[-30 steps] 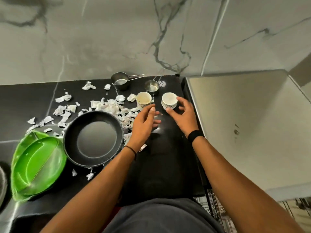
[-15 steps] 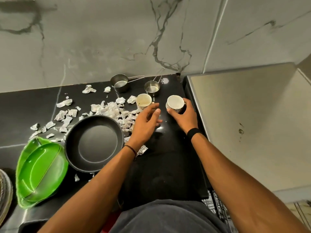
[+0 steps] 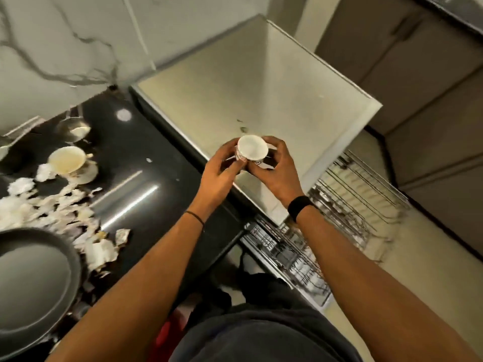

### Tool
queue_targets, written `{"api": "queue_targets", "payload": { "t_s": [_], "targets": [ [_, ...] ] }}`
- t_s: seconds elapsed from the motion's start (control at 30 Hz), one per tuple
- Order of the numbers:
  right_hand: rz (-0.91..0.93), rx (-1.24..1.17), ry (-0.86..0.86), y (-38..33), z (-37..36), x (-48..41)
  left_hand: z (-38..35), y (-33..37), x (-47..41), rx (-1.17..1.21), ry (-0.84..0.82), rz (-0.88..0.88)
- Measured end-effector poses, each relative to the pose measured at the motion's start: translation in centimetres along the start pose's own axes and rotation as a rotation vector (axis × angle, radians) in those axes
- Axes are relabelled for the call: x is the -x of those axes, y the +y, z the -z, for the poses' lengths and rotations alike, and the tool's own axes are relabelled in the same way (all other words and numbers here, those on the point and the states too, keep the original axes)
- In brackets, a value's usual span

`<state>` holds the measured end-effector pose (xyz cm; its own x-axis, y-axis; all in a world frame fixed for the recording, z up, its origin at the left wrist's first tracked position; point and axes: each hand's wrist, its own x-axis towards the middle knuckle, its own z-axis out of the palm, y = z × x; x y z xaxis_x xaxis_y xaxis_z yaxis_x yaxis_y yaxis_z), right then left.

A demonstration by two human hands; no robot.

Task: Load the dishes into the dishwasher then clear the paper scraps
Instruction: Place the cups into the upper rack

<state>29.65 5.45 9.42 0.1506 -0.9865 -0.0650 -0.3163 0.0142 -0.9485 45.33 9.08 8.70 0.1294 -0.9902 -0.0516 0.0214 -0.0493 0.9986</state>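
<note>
1. Nearest the camera, a dark shirt (image 3: 261, 340) fills the bottom edge, and both bare forearms reach forward from it.
2. At the lower left a frying pan (image 3: 34, 278) sits on the black counter (image 3: 162, 163), partly cut off by the frame edge.
3. Just past the pan's rim, paper scraps (image 3: 52, 210) lie in a loose, blurred pile on the counter.
4. Low on the right, beneath counter level, a wire rack (image 3: 352, 202) stands pulled out. Its contents are too blurred to tell.
5. A thin band (image 3: 194, 218) circles the left wrist and a black wristband (image 3: 300, 206) the right.
6. The left hand (image 3: 219, 176) and right hand (image 3: 277, 173) meet around a white cup (image 3: 252, 150). They hold it upright in the air, mouth up, over the near edge of the grey top (image 3: 261, 82).
7. The left hand's fingers curl close against the cup's left side, with their tips low near its base. The right hand's fingers wrap its right side, and the thumb lies along the lower near wall. The rim stands clear above both sets of fingers.
8. Well apart to the left, a second cup (image 3: 66, 160) rests tilted on a saucer (image 3: 88, 175) on the counter, touching the scraps.
9. Farther back, near the wall, sits a small metal pot (image 3: 75, 129).
10. The grey top runs beside the counter. A marble wall (image 3: 65, 48) rises behind, and cabinets (image 3: 431, 87) stand at the far right.
</note>
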Motion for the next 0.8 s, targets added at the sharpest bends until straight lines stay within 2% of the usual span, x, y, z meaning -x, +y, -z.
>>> {"api": "queue_targets", "payload": {
  "t_s": [0.2, 0.4, 0.5, 0.63, 0.8],
  "targets": [
    [-0.147, -0.056, 0.168, 3.4, 9.3, 4.1, -9.4, -0.3, 0.3, -0.032, -0.173, 0.066],
    [-0.172, -0.114, 0.272, 7.8, 17.6, 6.3, -18.9, -0.9, 0.4, -0.132, -0.217, 0.121],
    [-0.209, -0.137, 0.230, 10.6, 21.5, 6.9, -23.8, -2.4, 1.1, -0.185, -0.226, 0.162],
    [-0.289, -0.170, 0.164, 15.6, 25.2, 7.7, -29.1, -5.7, 2.7, -0.254, -0.061, 0.154],
    [-0.444, -0.119, 0.093, 20.7, 26.5, 8.4, -32.3, -11.0, 5.4, -0.311, -0.027, 0.292]
  ]
}}
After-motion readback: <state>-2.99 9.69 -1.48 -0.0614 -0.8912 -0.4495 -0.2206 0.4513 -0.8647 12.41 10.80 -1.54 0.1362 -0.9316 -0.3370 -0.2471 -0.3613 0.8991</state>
